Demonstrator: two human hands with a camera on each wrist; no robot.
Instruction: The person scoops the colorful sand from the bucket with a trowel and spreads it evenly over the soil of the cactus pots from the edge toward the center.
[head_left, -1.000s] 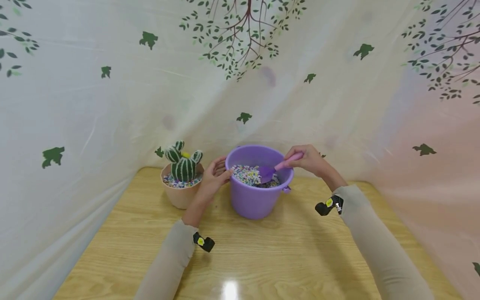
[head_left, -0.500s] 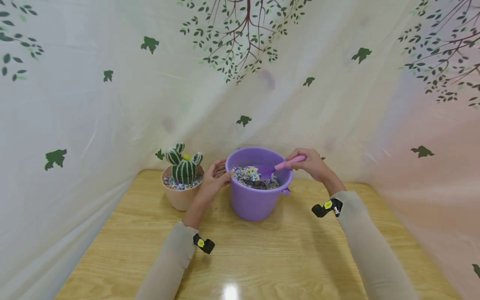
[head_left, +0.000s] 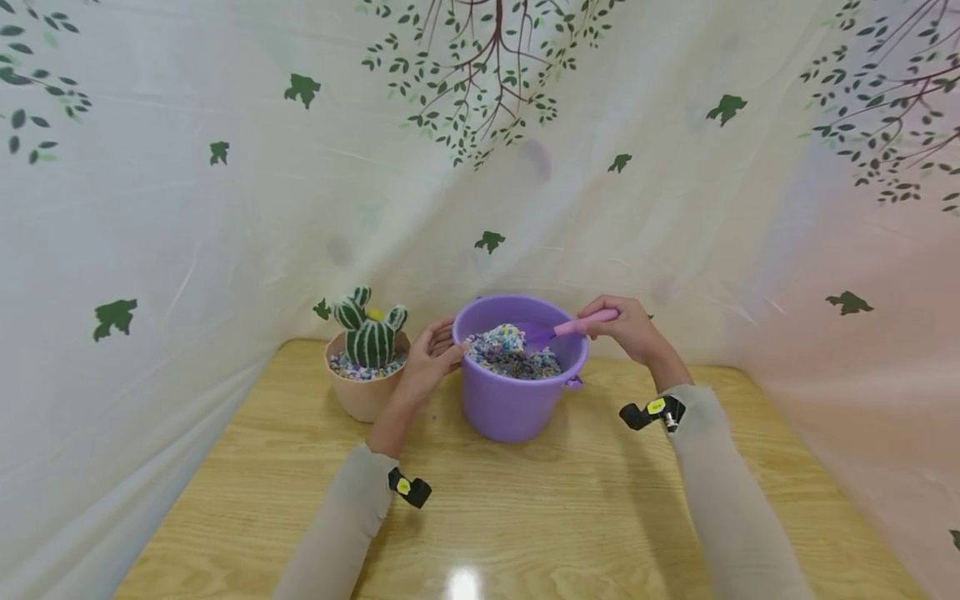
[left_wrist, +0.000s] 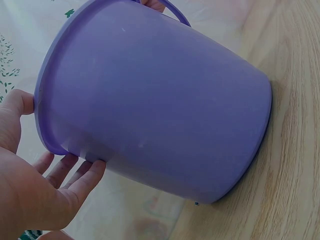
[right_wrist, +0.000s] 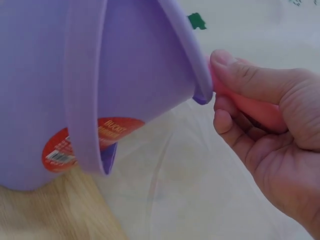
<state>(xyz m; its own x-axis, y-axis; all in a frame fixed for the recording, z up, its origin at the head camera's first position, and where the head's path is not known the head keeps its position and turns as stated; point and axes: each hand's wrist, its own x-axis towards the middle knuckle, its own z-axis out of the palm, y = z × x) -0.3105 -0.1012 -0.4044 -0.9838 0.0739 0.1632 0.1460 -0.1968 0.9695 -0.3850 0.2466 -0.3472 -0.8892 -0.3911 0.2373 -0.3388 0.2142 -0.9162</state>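
A purple plastic bucket (head_left: 506, 408) stands upright on the table, partly filled with small multicoloured pebbles (head_left: 517, 365). My left hand (head_left: 429, 360) holds its left side. In the left wrist view the thumb touches the rim and the fingers (left_wrist: 90, 181) lie against the outer wall. Over the bucket's right rim, my right hand (head_left: 624, 327) grips the pink handle of a small shovel (head_left: 588, 322). A heap of pebbles covers part of its purple blade, inside the bucket. The right wrist view shows the handle (right_wrist: 260, 111) in the hand; the blade is hidden there.
Left of the bucket, close to my left forearm, a knitted cactus (head_left: 371, 343) stands in a peach pot (head_left: 365, 398) with multicoloured pebbles. The bucket's handle (right_wrist: 84, 90) hangs down its side. Behind the wooden table (head_left: 525, 517) hangs a leaf-patterned cloth (head_left: 420, 217).
The shovel's blade has tilted and risen a little, and a heap of pebbles now lies on it. My right hand has shifted slightly; my left hand stays at the bucket.
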